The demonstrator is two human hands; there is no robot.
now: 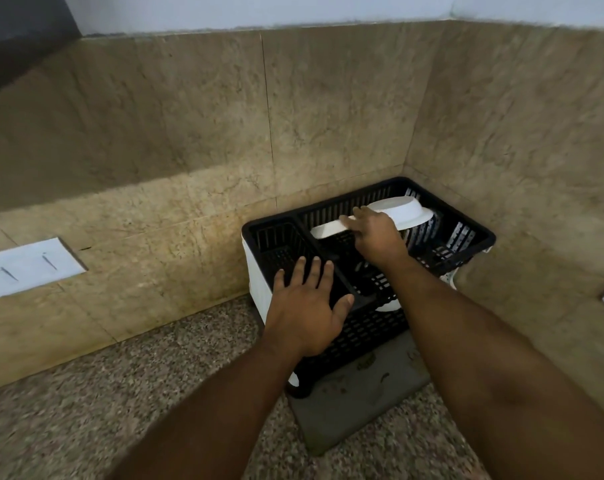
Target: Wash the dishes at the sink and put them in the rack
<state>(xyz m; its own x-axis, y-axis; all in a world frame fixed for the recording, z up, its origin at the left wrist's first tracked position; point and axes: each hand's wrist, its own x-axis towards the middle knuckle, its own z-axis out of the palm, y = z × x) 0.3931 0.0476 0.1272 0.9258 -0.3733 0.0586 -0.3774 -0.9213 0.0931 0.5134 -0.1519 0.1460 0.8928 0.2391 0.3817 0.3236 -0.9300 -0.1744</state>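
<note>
- Head view, nearest: speckled granite counter, with a grey mat lying under the rack's front edge.
- Left hand spread flat, fingers straight and wide, resting on the near rim of the black dish rack, over the divider beside the small left compartment.
- Right hand reaching further in, fingers curled on the rim of a white bowl, held tilted above the large right compartment.
- White drip tray showing along the rack's left side.
- Farthest: beige stone backsplash meeting in a corner right behind the rack.
</note>
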